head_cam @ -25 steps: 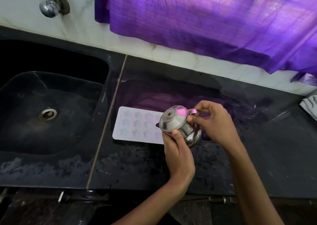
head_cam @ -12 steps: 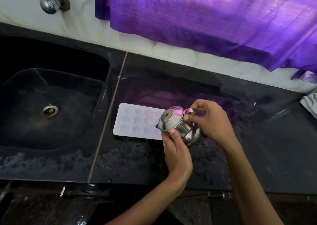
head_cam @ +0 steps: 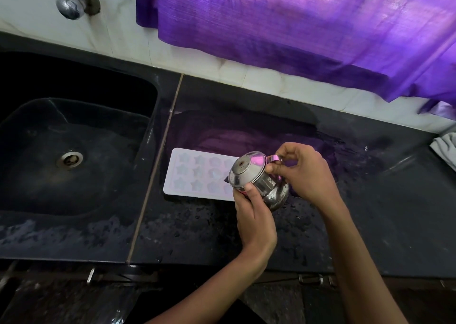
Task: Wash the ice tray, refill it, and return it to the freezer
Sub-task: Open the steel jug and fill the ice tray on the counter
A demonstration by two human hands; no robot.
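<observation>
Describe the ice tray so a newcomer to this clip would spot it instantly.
Find the black sink on the left; just right of it, past the seam, the wet dark counter begins. The ice tray lies flat there: pale, rectangular, with star-shaped cavities, partly hidden behind the steel pot.

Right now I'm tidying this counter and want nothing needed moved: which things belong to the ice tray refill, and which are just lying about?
In use:
- ice tray, flat on the counter
- steel kettle, tilted over the tray
- left hand and right hand, both gripping the kettle

Just about:
- grey cloth
- purple curtain
- sink
- tap
</observation>
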